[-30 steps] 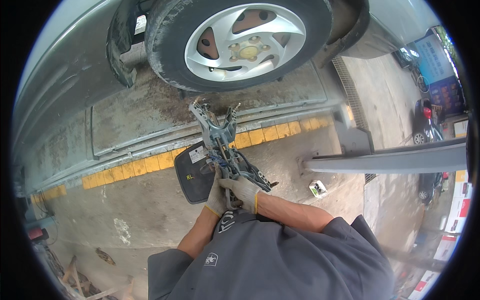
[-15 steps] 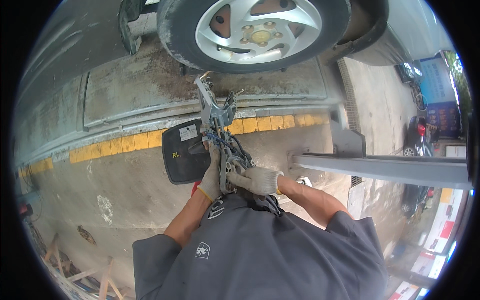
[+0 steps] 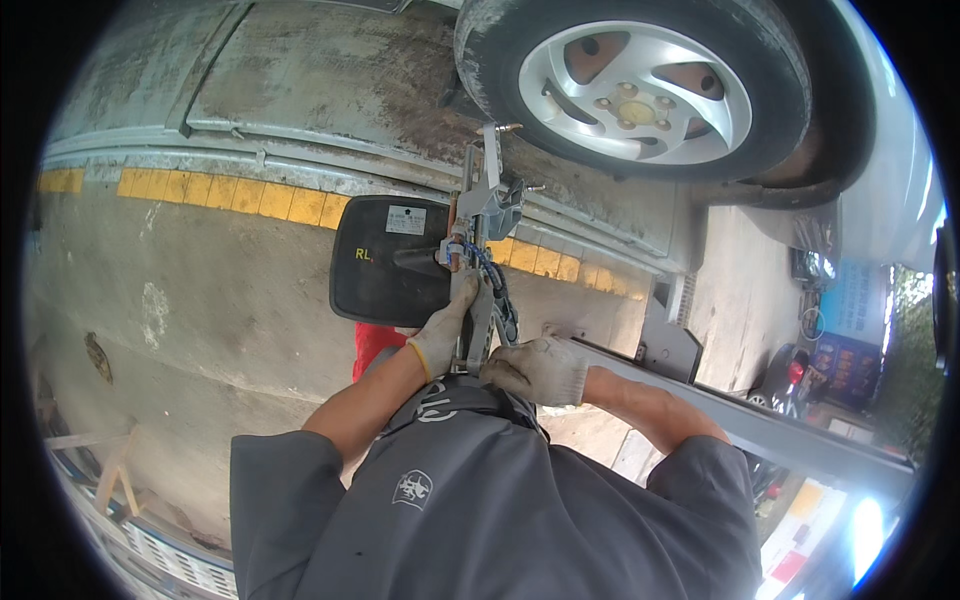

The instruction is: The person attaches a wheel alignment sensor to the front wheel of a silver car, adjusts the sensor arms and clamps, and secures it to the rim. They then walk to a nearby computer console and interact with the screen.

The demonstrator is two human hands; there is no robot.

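A metal wheel clamp (image 3: 487,215) stands upright in front of my body, its upper arms reaching toward the car wheel (image 3: 640,100). A square black panel (image 3: 390,285) is fixed to its left side by a short arm. My gloved left hand (image 3: 453,325) is wrapped round the clamp's frame just below the panel's mount. Close to my shirt, my gloved right hand (image 3: 540,371) is closed at the lower end of the clamp; its fingertips are partly hidden. The clamp's top end is near the tyre's lower left edge, and I cannot tell whether they touch.
A grey platform (image 3: 320,80) carries the car, with a yellow-painted strip (image 3: 235,193) along its near edge. A grey metal beam (image 3: 790,425) runs out to the right. Something red (image 3: 372,345) shows beside my left forearm. Wooden pieces (image 3: 118,470) stand at the lower left.
The view has shifted, so the wheel appears farther right. The clamp stands more upright and is still in both hands. My right hand has gone from flatter fingers to a closed grip.
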